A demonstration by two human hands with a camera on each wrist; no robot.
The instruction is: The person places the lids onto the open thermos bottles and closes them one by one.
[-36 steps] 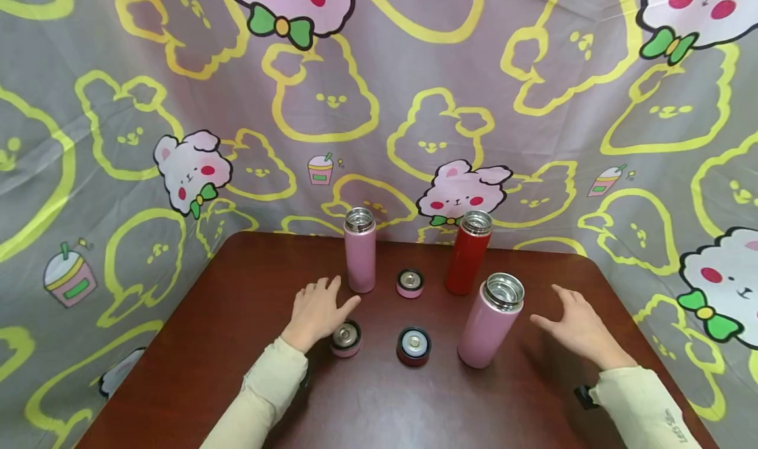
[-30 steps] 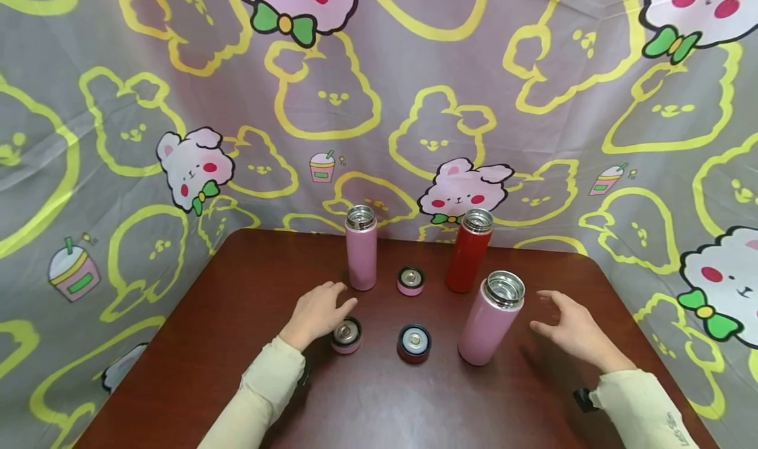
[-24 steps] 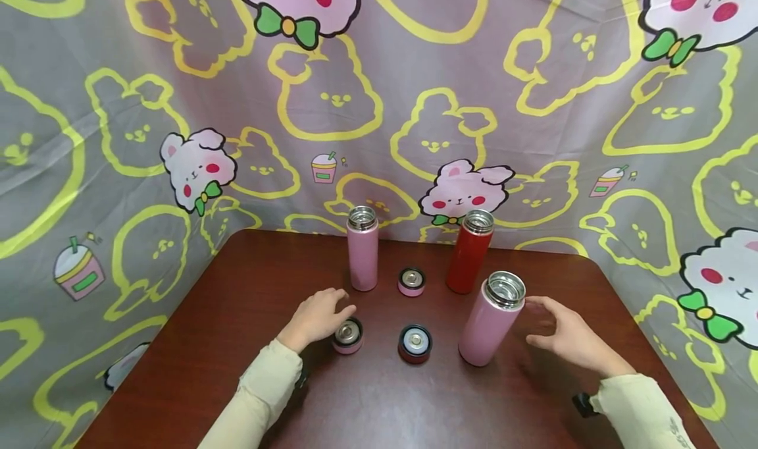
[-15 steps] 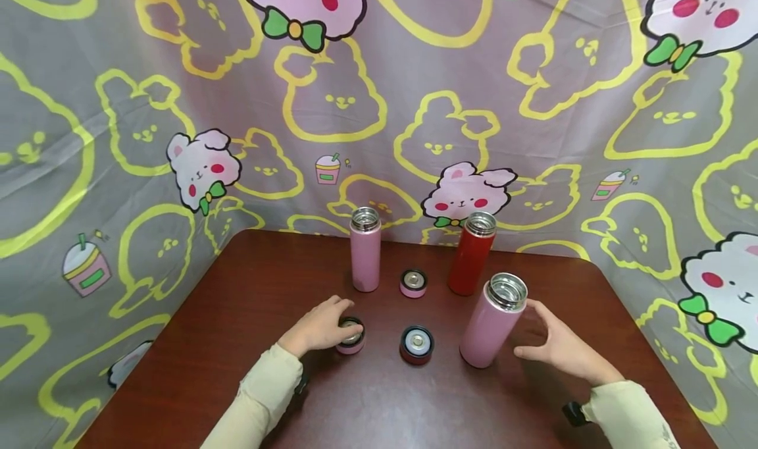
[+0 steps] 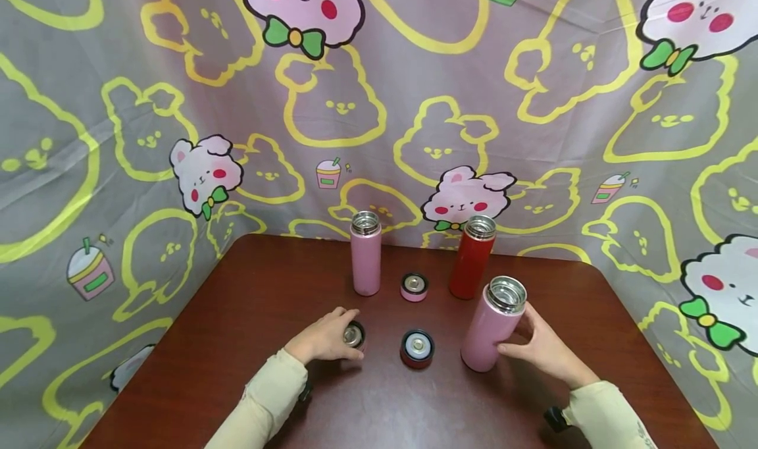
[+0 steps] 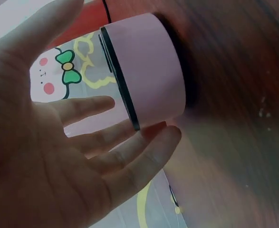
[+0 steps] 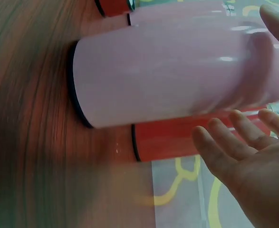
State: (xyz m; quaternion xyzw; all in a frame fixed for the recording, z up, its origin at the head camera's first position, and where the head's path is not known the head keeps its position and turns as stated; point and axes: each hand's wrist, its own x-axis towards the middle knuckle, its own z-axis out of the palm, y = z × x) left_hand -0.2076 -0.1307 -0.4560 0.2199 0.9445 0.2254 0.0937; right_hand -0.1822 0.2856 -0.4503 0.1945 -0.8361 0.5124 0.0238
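Note:
My left hand (image 5: pixel 324 339) reaches around a small pink lid (image 5: pixel 354 334) lying inner side up on the table. In the left wrist view the fingers lie loosely extended by that lid (image 6: pixel 146 71), and the thumb stands apart from it. My right hand (image 5: pixel 551 351) is at the right side of the nearest pink thermos bottle (image 5: pixel 490 336), which stands upright without a lid. The right wrist view has the fingers (image 7: pixel 229 137) spread beside the bottle (image 7: pixel 163 76); whether any fingertip touches it I cannot tell.
Behind stand another uncapped pink bottle (image 5: pixel 366 261) and an uncapped red bottle (image 5: pixel 470 264). A pink lid (image 5: pixel 414 287) and a dark red lid (image 5: pixel 417 349) lie between them and me. A patterned curtain (image 5: pixel 379 106) hangs behind the brown table (image 5: pixel 266 284).
My left hand has come down around the near pink lid, with the thumb at its front. My right hand has moved left, up to the nearest pink bottle. Bottles and lids stay in place.

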